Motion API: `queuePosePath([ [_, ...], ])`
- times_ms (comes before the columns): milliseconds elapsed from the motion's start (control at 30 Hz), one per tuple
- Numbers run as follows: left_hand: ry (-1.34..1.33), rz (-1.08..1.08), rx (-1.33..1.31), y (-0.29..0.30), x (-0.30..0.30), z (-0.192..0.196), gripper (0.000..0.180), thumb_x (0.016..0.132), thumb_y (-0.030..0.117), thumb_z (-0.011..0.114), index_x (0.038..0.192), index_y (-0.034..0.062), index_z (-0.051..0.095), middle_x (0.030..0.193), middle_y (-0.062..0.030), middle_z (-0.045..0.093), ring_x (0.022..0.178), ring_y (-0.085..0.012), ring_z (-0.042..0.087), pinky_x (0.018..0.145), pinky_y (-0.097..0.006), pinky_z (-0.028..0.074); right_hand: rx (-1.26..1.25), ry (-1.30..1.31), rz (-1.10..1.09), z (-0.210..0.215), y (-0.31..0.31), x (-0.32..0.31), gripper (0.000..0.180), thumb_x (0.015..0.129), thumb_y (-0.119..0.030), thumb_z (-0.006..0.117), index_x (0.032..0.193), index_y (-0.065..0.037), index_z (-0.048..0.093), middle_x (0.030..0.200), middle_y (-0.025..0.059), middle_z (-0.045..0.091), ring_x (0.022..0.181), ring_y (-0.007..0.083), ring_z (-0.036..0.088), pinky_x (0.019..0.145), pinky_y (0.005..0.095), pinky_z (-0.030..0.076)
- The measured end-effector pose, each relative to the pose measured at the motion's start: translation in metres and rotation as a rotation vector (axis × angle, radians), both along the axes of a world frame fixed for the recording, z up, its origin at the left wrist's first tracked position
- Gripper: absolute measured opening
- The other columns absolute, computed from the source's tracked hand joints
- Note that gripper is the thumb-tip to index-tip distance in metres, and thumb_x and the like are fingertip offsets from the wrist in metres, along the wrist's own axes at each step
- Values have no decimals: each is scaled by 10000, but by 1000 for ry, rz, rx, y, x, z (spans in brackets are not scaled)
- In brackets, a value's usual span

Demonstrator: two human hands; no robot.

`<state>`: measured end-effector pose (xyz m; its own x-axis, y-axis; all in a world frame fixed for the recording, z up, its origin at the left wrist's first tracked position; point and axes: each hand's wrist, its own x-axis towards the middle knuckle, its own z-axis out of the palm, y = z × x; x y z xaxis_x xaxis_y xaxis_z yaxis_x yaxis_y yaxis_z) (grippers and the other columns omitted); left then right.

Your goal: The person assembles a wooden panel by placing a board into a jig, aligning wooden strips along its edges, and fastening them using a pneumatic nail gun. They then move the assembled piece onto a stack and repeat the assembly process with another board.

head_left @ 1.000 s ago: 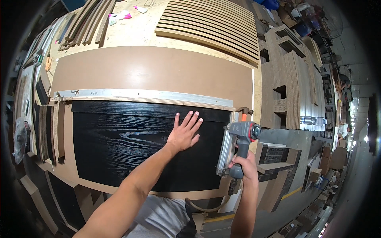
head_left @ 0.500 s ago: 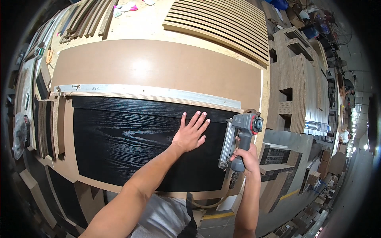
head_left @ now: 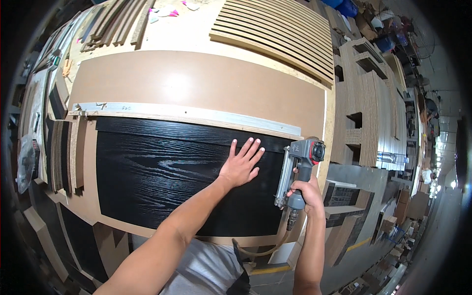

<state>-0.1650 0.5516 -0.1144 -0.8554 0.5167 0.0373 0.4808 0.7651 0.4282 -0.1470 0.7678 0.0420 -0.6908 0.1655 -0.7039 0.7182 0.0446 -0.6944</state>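
Note:
My left hand (head_left: 241, 163) lies flat with spread fingers on a black wood-grain panel (head_left: 142, 182), its fingertips over the narrow black strip (head_left: 162, 130) along the panel's far edge. My right hand (head_left: 307, 192) is wrapped round the handle of a grey pneumatic nail gun (head_left: 306, 169). The gun's nose points to the far side, by the right end of the strip, and its magazine lies over the panel's right edge. Whether the nose touches the strip, I cannot tell. A pale straight bar (head_left: 196, 116) runs along the strip's far side.
Under the panel lies a brown board (head_left: 132, 69) on the workbench. A slatted wooden stack (head_left: 275, 37) sits at the far right, and loose strips (head_left: 115, 24) at the far left. An air hose (head_left: 268, 252) trails from the gun. Stacked boards (head_left: 371, 118) stand beyond the right edge.
The whole view has shifted slightly, so bench and panel sit a little farther right. My left hand stays flat on the panel, and my right keeps its grip on the nail gun.

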Motion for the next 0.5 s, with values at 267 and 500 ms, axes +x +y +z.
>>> queuePosePath([
  [267,-56,295,126,-104,24,18,762,848,326,722,1503,96,408,1610,-210,270,1521,-371,201,1190,-634,159,-48,63,-3,-11,-5,10,493,709,42,564,1201,48,528,752,129,613,558,224,645,553,329,556],
  [500,161,1227,-121,-353,110,-9,771,866,362,712,1472,6,396,1589,-252,278,1514,-396,193,1151,-696,135,-14,79,-2,0,-54,47,495,704,-1,584,1195,18,524,694,85,545,506,216,590,527,338,574],
])
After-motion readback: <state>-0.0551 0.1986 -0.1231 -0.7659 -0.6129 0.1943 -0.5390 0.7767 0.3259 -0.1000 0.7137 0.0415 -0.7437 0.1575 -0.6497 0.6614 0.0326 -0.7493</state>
